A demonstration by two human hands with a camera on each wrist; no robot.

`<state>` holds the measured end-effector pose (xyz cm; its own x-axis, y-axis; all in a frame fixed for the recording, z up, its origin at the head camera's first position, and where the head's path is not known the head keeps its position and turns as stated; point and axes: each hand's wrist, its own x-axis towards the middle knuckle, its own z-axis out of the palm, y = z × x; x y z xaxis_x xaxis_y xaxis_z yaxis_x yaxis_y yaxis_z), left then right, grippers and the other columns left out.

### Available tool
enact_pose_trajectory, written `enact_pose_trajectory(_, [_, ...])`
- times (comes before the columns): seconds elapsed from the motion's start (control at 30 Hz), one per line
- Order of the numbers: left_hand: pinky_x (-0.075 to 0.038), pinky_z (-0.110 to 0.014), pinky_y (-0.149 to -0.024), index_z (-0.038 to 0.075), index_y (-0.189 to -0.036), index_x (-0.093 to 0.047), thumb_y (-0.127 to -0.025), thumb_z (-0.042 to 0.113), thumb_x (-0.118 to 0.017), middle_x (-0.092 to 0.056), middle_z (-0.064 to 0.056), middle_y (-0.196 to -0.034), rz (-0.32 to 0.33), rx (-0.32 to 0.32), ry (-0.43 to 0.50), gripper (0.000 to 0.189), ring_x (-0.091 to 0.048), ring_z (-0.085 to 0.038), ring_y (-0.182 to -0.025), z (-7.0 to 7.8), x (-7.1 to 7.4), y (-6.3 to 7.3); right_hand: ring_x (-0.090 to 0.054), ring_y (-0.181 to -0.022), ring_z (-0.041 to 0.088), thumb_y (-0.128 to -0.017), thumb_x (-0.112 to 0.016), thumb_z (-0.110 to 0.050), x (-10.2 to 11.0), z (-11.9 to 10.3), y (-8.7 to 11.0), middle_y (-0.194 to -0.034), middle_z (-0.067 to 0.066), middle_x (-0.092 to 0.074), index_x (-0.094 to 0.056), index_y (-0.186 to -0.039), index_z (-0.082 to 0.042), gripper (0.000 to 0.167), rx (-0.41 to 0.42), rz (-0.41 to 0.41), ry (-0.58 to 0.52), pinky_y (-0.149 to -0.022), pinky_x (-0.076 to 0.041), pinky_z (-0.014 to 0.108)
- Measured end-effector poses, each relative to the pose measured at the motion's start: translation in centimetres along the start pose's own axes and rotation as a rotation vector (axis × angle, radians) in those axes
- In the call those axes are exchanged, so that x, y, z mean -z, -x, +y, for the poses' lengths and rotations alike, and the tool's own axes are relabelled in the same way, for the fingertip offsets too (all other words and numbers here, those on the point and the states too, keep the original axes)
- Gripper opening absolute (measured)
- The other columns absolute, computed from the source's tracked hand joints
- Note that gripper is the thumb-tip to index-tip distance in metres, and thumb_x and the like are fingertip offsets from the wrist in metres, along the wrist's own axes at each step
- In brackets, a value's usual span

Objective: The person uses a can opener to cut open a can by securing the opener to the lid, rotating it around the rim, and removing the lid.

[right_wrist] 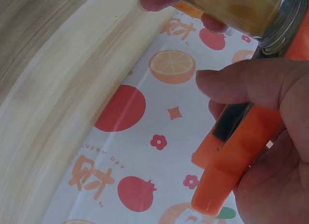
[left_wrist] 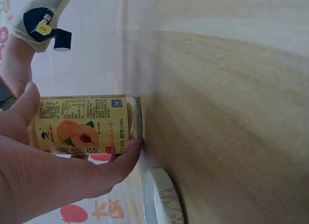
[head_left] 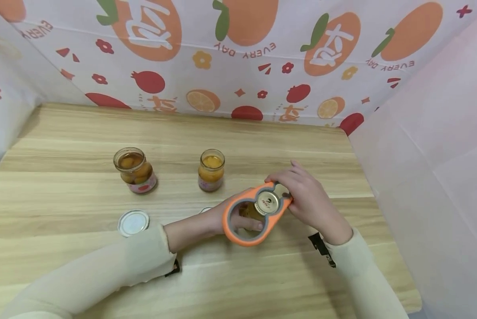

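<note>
In the left wrist view my left hand [left_wrist: 63, 180] grips a glass jar [left_wrist: 82, 130] with a yellow peach label, its base close to the table. The gold lid [head_left: 268, 202] of this jar sits inside a notch of an orange jar opener [head_left: 245, 242] with grey lining. My right hand [head_left: 308, 201] holds the opener at its right end; its thumb and fingers clasp the orange grip [right_wrist: 231, 161] in the right wrist view. Through the opener's large ring, the left thumb [head_left: 249, 223] shows against the jar.
An uncovered jar of dark fruit [head_left: 138, 175] stands at left, and an uncovered jar of orange fruit [head_left: 210, 175] near the middle. One white lid [head_left: 133, 222] lies at left; another lid [left_wrist: 166, 197] lies by the left hand. Patterned cloth [head_left: 230, 79] hangs behind the table.
</note>
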<state>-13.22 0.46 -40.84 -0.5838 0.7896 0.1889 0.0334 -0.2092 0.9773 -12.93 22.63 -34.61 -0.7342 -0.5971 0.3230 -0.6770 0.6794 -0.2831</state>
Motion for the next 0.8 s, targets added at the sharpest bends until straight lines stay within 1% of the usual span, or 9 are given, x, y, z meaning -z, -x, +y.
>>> enact_pose_trajectory(0.03, [-0.032,-0.031,-0.113,0.012,-0.154,-0.036,-0.085,0.020,-0.080,-0.046,-0.006,-0.152,-0.002,-0.012,-0.019,0.082,-0.042,-0.014,-0.134,0.0,0.0,-0.1,-0.061,-0.110,0.017,-0.067,-0.057,0.029,0.0,0.0,-0.1,-0.108,-0.006,-0.070,-0.069,-0.110,-0.015,0.063,0.005,-0.002,-0.006,-0.121,-0.023,0.046])
enact_pose_trajectory(0.13, [-0.033,-0.033,-0.113,0.016,-0.150,-0.041,-0.085,0.014,-0.078,-0.054,-0.001,-0.144,-0.004,-0.026,-0.078,0.075,-0.047,-0.016,-0.132,0.1,0.0,-0.2,-0.059,-0.114,0.016,-0.067,-0.047,0.030,-0.1,0.1,-0.4,-0.109,-0.007,-0.068,-0.068,-0.110,-0.016,0.067,0.022,-0.011,-0.019,-0.121,-0.022,0.046])
enact_pose_trajectory(0.23, [-0.035,-0.032,-0.112,0.016,-0.148,-0.045,-0.085,0.011,-0.078,-0.057,0.003,-0.140,0.000,-0.037,-0.133,0.071,-0.049,-0.014,-0.130,-0.1,0.1,-0.3,-0.058,-0.117,0.016,-0.068,-0.044,0.029,-0.1,0.2,-0.6,-0.110,-0.006,-0.068,-0.068,-0.109,-0.016,0.066,0.042,-0.017,-0.030,-0.121,-0.022,0.046])
enact_pose_trajectory(0.33, [-0.036,-0.032,-0.110,0.016,-0.142,-0.049,-0.084,0.012,-0.080,-0.059,0.004,-0.135,0.005,-0.056,-0.197,0.066,-0.051,-0.013,-0.127,-0.3,0.2,-0.5,-0.057,-0.120,0.019,-0.068,-0.046,0.029,-0.2,0.5,-0.7,-0.113,-0.004,-0.068,-0.068,-0.110,-0.016,0.065,0.065,-0.017,-0.042,-0.121,-0.022,0.047])
enact_pose_trajectory(0.4, [-0.038,-0.033,-0.109,0.017,-0.139,-0.052,-0.084,0.012,-0.080,-0.060,0.004,-0.131,0.003,-0.061,-0.219,0.062,-0.052,-0.013,-0.124,-0.5,0.2,-0.6,-0.057,-0.121,0.019,-0.068,-0.047,0.029,-0.2,0.7,-0.8,-0.114,-0.003,-0.067,-0.068,-0.111,-0.015,0.065,0.089,-0.021,-0.061,-0.121,-0.021,0.047])
enact_pose_trajectory(0.53, [-0.040,-0.034,-0.108,0.019,-0.139,-0.049,-0.084,0.014,-0.081,-0.062,0.006,-0.129,0.006,-0.002,-0.192,0.064,-0.054,-0.014,-0.122,-0.8,0.3,-0.4,-0.056,-0.121,0.018,-0.065,-0.048,0.030,-0.4,1.2,-1.0,-0.114,-0.003,-0.067,-0.068,-0.112,-0.015,0.067,0.133,-0.028,-0.094,-0.122,-0.020,0.046])
enact_pose_trajectory(0.63, [-0.040,-0.035,-0.108,0.023,-0.141,-0.047,-0.084,0.019,-0.082,-0.062,0.008,-0.129,0.038,0.084,-0.155,0.066,-0.054,-0.012,-0.122,-0.8,0.3,0.0,-0.055,-0.122,0.018,-0.065,-0.047,0.030,-0.5,1.4,-1.1,-0.114,-0.004,-0.067,-0.067,-0.112,-0.015,0.068,0.148,-0.021,-0.103,-0.122,-0.019,0.046])
enact_pose_trajectory(0.77, [-0.038,-0.037,-0.109,0.026,-0.140,-0.048,-0.084,0.022,-0.081,-0.062,0.009,-0.130,0.072,0.145,-0.138,0.066,-0.053,-0.012,-0.124,-0.6,0.2,0.4,-0.056,-0.121,0.017,-0.067,-0.047,0.029,-0.4,1.4,-1.2,-0.114,-0.003,-0.067,-0.067,-0.112,-0.014,0.066,0.157,-0.003,-0.114,-0.122,-0.020,0.046])
enact_pose_trajectory(0.8, [-0.038,-0.037,-0.109,0.027,-0.140,-0.049,-0.084,0.022,-0.081,-0.062,0.009,-0.130,0.076,0.149,-0.139,0.065,-0.053,-0.011,-0.124,-0.6,0.2,0.4,-0.056,-0.120,0.017,-0.066,-0.047,0.029,-0.4,1.4,-1.2,-0.114,-0.003,-0.067,-0.067,-0.112,-0.014,0.066,0.160,0.001,-0.116,-0.122,-0.020,0.046])
